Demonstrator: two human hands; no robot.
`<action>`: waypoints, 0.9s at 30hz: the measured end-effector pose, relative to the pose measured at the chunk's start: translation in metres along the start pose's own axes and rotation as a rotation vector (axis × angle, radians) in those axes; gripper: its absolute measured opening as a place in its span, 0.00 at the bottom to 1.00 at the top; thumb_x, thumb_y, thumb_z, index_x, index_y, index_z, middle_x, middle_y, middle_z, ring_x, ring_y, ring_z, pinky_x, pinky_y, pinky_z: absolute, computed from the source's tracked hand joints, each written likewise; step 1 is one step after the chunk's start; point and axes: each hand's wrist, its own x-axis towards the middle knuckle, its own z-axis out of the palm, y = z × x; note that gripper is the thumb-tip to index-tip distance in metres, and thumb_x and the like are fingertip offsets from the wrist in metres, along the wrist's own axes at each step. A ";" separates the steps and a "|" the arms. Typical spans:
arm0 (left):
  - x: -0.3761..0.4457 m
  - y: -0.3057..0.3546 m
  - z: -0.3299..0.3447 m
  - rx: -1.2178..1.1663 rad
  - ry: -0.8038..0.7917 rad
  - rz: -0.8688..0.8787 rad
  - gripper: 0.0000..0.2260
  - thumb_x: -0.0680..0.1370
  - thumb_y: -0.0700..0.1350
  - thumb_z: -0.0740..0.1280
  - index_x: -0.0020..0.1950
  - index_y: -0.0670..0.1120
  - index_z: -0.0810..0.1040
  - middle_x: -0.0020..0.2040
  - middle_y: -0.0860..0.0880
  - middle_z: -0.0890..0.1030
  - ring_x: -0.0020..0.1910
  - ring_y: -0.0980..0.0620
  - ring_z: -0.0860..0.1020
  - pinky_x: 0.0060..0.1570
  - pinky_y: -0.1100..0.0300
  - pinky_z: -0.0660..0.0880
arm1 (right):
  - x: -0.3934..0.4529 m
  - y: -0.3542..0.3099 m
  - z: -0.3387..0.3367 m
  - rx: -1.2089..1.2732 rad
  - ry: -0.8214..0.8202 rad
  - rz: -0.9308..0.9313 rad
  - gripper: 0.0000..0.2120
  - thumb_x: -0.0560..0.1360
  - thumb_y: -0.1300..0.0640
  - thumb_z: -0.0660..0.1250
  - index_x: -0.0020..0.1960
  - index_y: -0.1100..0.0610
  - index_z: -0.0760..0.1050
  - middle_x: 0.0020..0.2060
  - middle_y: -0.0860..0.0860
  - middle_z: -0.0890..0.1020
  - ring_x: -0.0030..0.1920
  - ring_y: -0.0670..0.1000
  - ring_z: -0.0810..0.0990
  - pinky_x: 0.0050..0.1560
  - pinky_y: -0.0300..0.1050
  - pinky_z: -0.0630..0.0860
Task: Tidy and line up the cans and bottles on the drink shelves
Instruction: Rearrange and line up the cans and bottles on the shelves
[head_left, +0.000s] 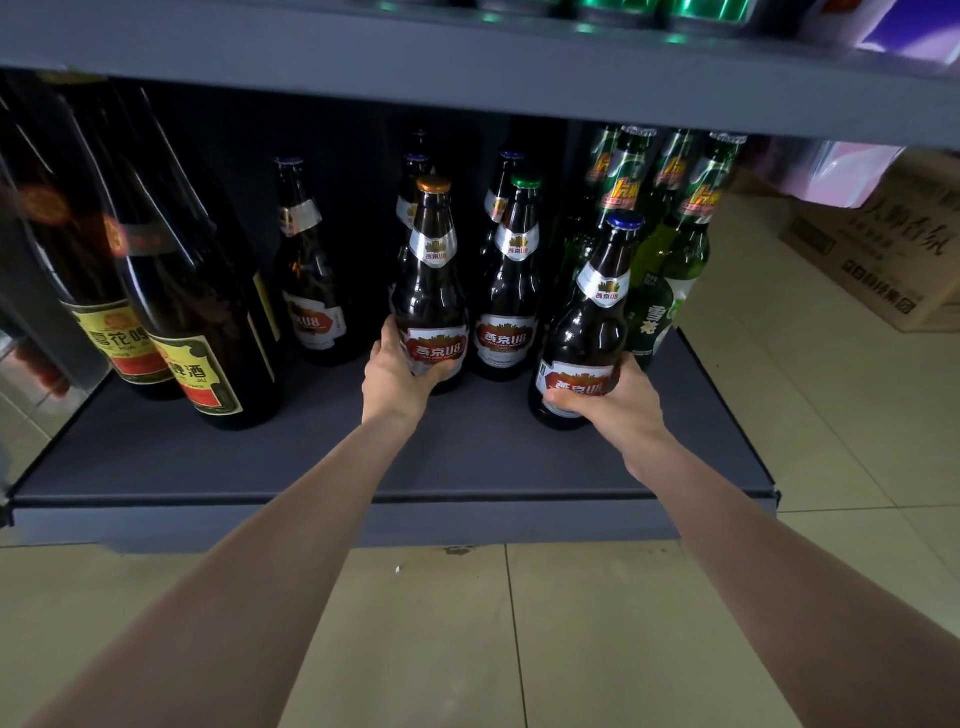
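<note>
One head camera is looking forward and down from close range, facing the bottom shelf (311, 457) across mid-frame, floor (467, 649) below.

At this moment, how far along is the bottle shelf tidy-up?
Midway, roughly. The tall dark bottles at left already stand together. In hand: the left hand grips the orange-capped bottle, the right hand the blue-capped bottle, which sits forward of the row. Left: the lone brown bottle behind.

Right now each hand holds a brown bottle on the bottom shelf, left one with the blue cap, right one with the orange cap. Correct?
Caps are swapped. In the head view the left hand holds the orange-capped bottle, and the right hand holds the blue-capped bottle. Both are brown, on the bottom shelf.
</note>
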 end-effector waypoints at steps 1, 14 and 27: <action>0.000 0.001 0.000 0.007 -0.006 0.000 0.39 0.70 0.48 0.74 0.75 0.44 0.57 0.67 0.43 0.71 0.66 0.46 0.71 0.63 0.54 0.69 | 0.000 0.000 0.001 0.001 -0.017 0.000 0.32 0.63 0.57 0.79 0.63 0.53 0.69 0.52 0.47 0.76 0.52 0.46 0.74 0.53 0.38 0.70; -0.030 -0.031 -0.031 0.110 0.131 0.040 0.27 0.76 0.46 0.67 0.72 0.42 0.62 0.67 0.43 0.70 0.63 0.45 0.72 0.59 0.53 0.69 | -0.003 -0.002 0.012 0.001 -0.167 -0.035 0.30 0.63 0.59 0.79 0.61 0.49 0.70 0.54 0.47 0.79 0.55 0.48 0.77 0.58 0.43 0.72; -0.018 0.011 -0.004 -0.110 -0.041 -0.024 0.41 0.71 0.47 0.74 0.76 0.48 0.52 0.70 0.45 0.65 0.68 0.49 0.65 0.56 0.63 0.63 | 0.001 -0.002 0.022 0.029 -0.225 -0.019 0.31 0.62 0.58 0.79 0.60 0.48 0.70 0.55 0.47 0.80 0.57 0.49 0.77 0.63 0.51 0.73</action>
